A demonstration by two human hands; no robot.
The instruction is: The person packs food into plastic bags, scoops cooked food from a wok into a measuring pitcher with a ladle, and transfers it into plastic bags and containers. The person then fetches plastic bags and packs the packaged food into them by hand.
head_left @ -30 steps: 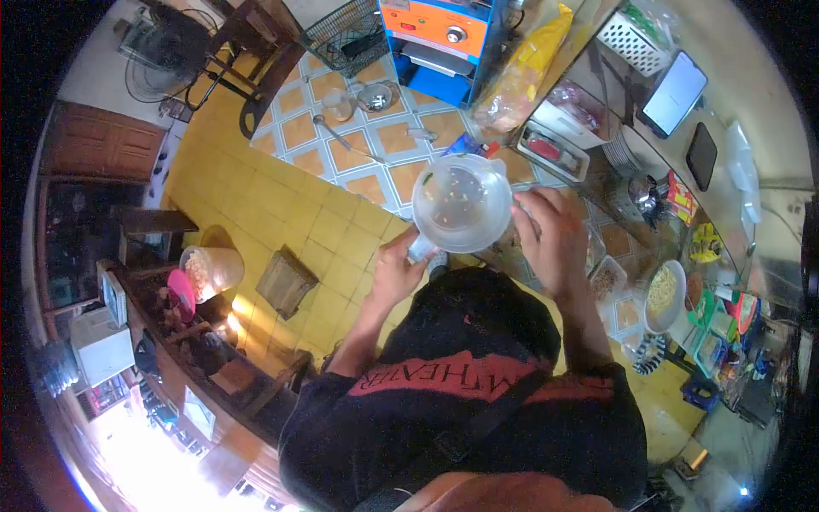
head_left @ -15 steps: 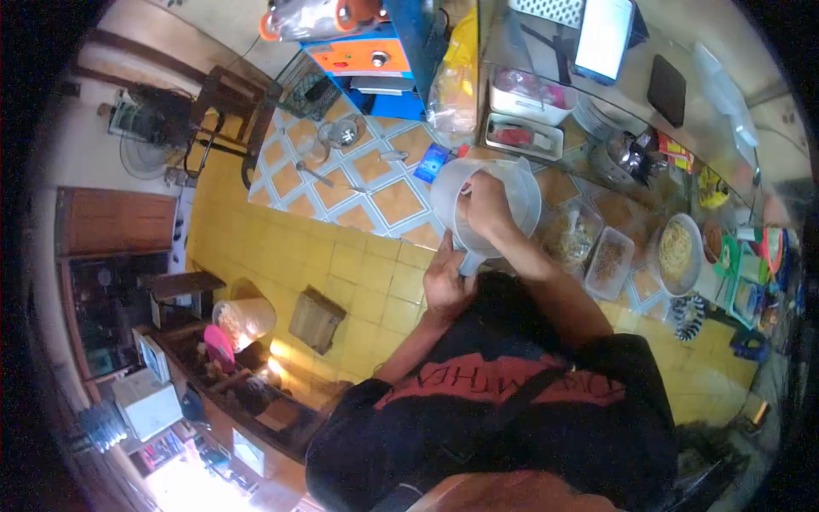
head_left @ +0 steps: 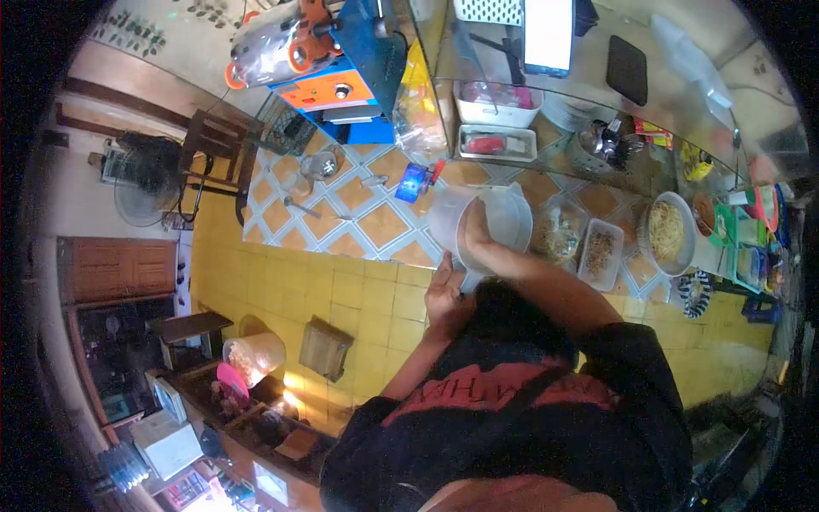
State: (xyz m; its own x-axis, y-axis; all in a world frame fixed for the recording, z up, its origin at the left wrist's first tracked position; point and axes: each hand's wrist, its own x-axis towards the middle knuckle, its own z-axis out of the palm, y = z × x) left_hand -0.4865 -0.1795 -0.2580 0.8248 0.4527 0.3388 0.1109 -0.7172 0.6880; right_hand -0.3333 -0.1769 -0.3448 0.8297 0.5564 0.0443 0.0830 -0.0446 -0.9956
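A translucent white plastic pitcher [head_left: 515, 218] is tilted at the table's front edge, its mouth toward the right and its handle toward my body. My left hand [head_left: 447, 297] is closed around the handle, with one finger stretched up along the pitcher's side. Into the pitcher's mouth reaches my right hand [head_left: 479, 225]; its fingers are hidden, so what they hold cannot be made out. Right of the pitcher stand a clear container [head_left: 563, 230] with pale contents and a rectangular tub [head_left: 601, 256] of brown bits. A blue packet [head_left: 413, 182] lies to its left.
A bowl of noodles [head_left: 665, 230] stands farther right on the tiled table [head_left: 375, 224]. Behind are a blue-orange sealing machine [head_left: 328, 94], a white tray [head_left: 497, 144] and a glass shelf with a phone [head_left: 547, 38]. A wooden stool [head_left: 327, 348] sits on the yellow floor.
The camera view has shifted, so the table things appear lower and more to the left. My right hand has gone deeper into the pitcher. My left hand stays at the handle.
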